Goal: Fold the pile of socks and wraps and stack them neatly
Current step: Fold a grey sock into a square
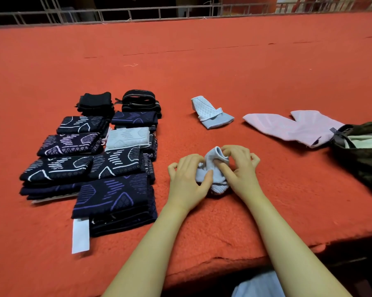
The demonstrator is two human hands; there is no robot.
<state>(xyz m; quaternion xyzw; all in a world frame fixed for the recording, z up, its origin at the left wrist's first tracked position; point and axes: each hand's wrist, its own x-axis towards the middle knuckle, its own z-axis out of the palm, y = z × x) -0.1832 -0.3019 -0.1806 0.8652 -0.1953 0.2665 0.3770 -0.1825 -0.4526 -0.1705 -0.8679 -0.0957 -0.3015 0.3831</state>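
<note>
Remaining right of the stacks [99, 159] are two socks [213, 113] and a bag [360, 155]. A grey sock [213, 170] is pinched by both hands [189, 179] [238, 168]; most is folded.

— What covers the tabletop [202, 67]?
— Rough, matt red felt-like cloth.
— And the folded stacks [108, 168]?
— Knitted cloth, dark, patterned. The grey sock [215, 168] is soft ribbed knit; the tag [80, 235] looks like paper.

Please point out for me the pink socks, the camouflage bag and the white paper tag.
pink socks [288, 129], head view, middle of the flat fabric.
camouflage bag [360, 161], head view, its side wall.
white paper tag [80, 235], head view, centre of the tag.
</note>
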